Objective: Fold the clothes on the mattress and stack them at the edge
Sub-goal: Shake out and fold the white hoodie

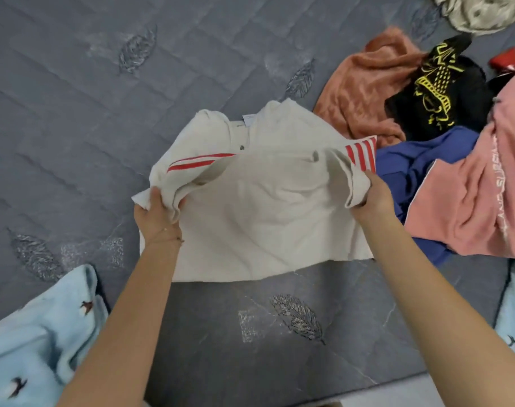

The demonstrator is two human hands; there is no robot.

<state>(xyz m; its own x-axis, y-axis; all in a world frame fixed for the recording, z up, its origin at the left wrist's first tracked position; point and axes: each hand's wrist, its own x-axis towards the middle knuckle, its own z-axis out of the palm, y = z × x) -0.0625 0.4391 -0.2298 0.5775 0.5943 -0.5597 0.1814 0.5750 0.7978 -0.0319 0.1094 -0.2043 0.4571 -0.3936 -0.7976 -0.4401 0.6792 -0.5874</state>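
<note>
Grey quilted mattress [74, 98]: bare quilting upper left, edge at bottom. Left hand [156, 215], right hand [373, 198]: fingers pinch cream polo shirt [265, 207] sides. Clothes pile [367, 83] right.

This looks like a bedroom in a home. A bare grey quilted mattress [103, 142], stitched with feather motifs, fills nearly the whole frame. Household laundry lies on it: a cream polo shirt [259, 207] at centre, a loose heap of clothes [367, 92] at the right, and a pale blue bird-print garment [30, 348] at lower left. A strip of pale floor [397, 399] shows along the bottom edge.
</note>
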